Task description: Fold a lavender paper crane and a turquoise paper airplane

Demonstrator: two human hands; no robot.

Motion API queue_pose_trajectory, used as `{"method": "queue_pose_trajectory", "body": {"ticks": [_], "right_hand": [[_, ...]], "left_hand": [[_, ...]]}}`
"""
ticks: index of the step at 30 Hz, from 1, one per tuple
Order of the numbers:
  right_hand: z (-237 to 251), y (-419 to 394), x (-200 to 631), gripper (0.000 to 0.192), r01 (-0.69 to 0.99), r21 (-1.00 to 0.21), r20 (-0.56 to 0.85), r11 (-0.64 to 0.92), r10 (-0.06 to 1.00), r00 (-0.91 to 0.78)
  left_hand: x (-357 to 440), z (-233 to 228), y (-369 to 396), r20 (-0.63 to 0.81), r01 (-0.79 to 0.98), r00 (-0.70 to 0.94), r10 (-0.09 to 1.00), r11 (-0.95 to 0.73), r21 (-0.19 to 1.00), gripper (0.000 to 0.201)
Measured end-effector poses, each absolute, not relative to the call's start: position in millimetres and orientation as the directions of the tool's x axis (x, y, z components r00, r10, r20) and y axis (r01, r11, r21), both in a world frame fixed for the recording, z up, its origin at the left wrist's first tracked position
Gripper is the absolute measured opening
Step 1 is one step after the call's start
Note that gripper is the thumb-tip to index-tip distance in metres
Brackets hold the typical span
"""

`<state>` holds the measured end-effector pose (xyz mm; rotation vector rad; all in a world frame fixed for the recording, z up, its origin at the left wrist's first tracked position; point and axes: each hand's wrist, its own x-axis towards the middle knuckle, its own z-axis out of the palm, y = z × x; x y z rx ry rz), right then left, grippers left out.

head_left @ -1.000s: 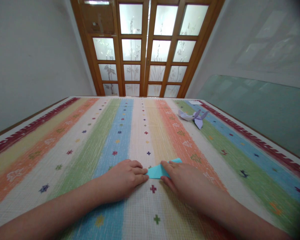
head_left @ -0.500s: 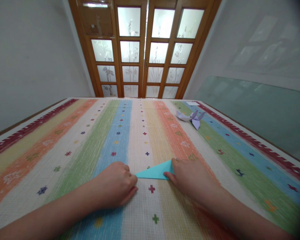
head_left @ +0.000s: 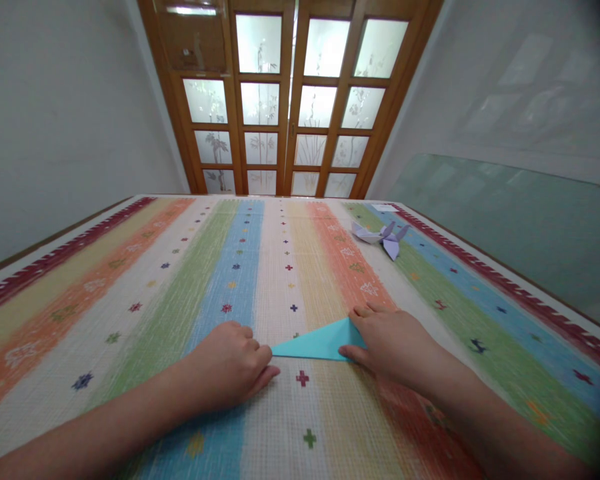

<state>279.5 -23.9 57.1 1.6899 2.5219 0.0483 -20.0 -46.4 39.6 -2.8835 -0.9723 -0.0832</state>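
Fingers of two hands pin one turquoise paper triangle (head_left: 319, 345).

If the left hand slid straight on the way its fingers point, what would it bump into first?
The left hand points right, at the near tip of the folded turquoise paper, which its fingertips seem already to touch; beyond lies the right hand.

folded paper (head_left: 320, 345) between hands, on tablecloth (head_left: 180, 293).
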Motion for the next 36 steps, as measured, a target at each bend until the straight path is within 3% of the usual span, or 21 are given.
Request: {"method": "queue_pose_trajectory", "body": {"ticks": [4, 8, 11, 17, 22, 36], "right_hand": [[54, -22, 280, 0.039, 0.926, 0.071, -0.084, 0.371, 0.927, -0.365], [51, -19, 280, 0.041, 0.912, 0.018, -0.055, 0.411, 0.911, -0.409], [55, -21, 273, 0.049, 0.87, -0.044, 0.022, 0.492, 0.871, -0.491], [67, -36, 248, 0.014, 0.681, -0.226, 0.077, 0.697, 0.709, -0.701], [62, -37, 240, 0.004, 0.652, -0.211, 0.05, 0.728, 0.674, -0.737], [50, -35, 236, 0.012, 0.696, -0.113, 0.051, 0.71, 0.703, -0.709]], "left_hand": [[-15, 30, -36, 0.208, 0.603, 0.778, 0.593, -0.798, 0.02, 0.024], [-10, 27, -30, 0.234, 0.547, 0.782, 0.577, -0.816, 0.186, 0.018], [-7, 23, -28, 0.243, 0.535, 0.776, 0.582, -0.811, 0.236, 0.018], [-6, 17, -27, 0.278, 0.527, 0.761, 0.586, -0.809, 0.26, 0.018], [-6, 16, -26, 0.277, 0.533, 0.757, 0.592, -0.804, 0.264, 0.02], [-3, 17, -26, 0.295, 0.515, 0.766, 0.571, -0.82, 0.249, 0.022]]}}
